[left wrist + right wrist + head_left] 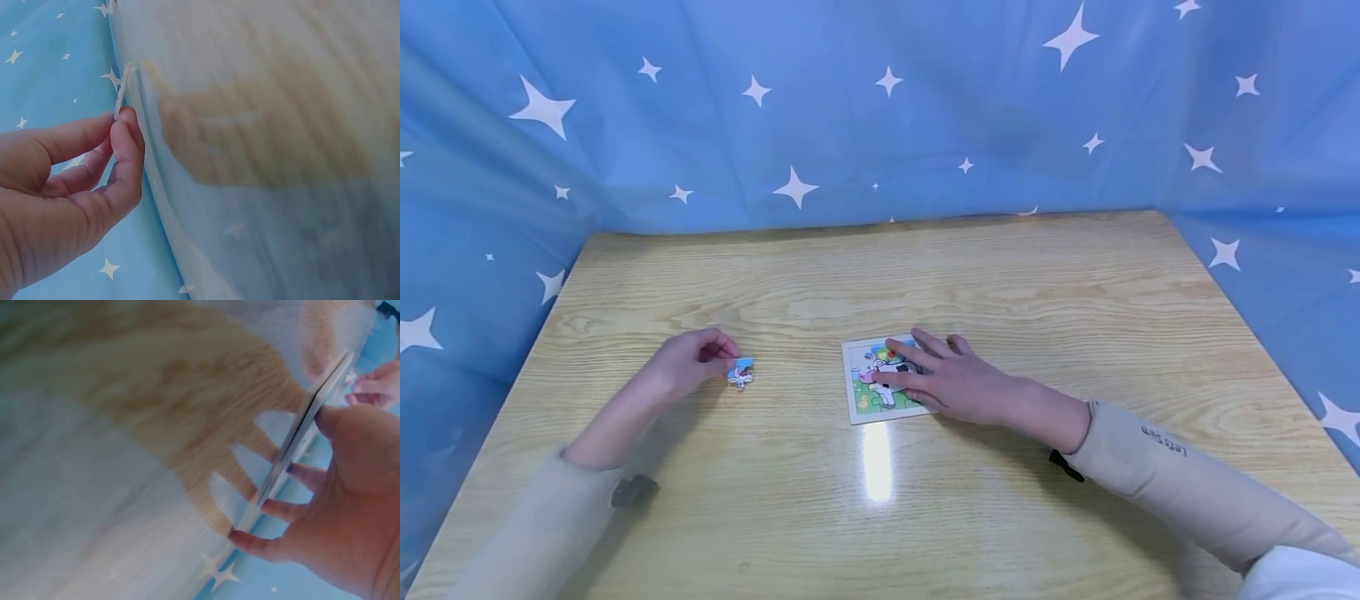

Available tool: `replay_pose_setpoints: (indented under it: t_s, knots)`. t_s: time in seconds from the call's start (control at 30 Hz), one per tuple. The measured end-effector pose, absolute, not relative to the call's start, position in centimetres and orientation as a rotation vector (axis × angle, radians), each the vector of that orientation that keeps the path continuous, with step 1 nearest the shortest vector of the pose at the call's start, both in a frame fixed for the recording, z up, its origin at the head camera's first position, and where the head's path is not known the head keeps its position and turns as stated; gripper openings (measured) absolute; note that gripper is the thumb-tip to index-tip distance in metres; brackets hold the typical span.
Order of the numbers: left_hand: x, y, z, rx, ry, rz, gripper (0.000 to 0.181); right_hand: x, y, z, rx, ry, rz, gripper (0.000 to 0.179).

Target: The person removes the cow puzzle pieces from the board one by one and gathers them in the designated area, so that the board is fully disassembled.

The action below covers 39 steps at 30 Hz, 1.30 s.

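Observation:
My left hand [692, 362] pinches a small jigsaw piece [741, 375] between thumb and fingertips, to the left of the puzzle. Blue with a white and red picture on it, the piece shows edge-on as a thin strip [122, 90] in the left wrist view. A framed cow jigsaw puzzle [849, 385] lies flat near the table's middle, with a bare pale patch at its upper left. Spread across its right side is my right hand [951, 383], fingers fairly straight and covering part of the picture. In the right wrist view, fingertips touch the puzzle's thin board [306, 425].
The wood-grain table [1037, 283] extends around the puzzle on all sides. A blue curtain with white stars [850, 108] hangs behind it and along both sides. Light glares on the tabletop just in front of the puzzle.

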State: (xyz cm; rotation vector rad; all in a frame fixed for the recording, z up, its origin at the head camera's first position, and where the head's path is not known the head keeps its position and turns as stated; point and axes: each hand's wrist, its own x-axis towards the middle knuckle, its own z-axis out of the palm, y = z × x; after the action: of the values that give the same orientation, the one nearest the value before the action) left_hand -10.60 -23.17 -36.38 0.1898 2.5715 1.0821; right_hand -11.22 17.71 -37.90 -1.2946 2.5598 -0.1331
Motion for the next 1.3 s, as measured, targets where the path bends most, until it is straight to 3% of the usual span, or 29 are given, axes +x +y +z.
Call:
replay_pose_setpoints:
  t_s: [1.07, 1.3]
  knots:
    - [-11.4, -23.9, -36.3, 0.134, 2.690, 0.870, 0.005, -11.6, 17.9, -37.8, -1.320, 2.574, -0.119, 0.054]
    - [-11.0, -22.9, -35.7, 0.177, 2.696, 0.888, 0.011, -11.6, 17.8, -38.0, -1.306, 2.550, -0.149, 0.054]
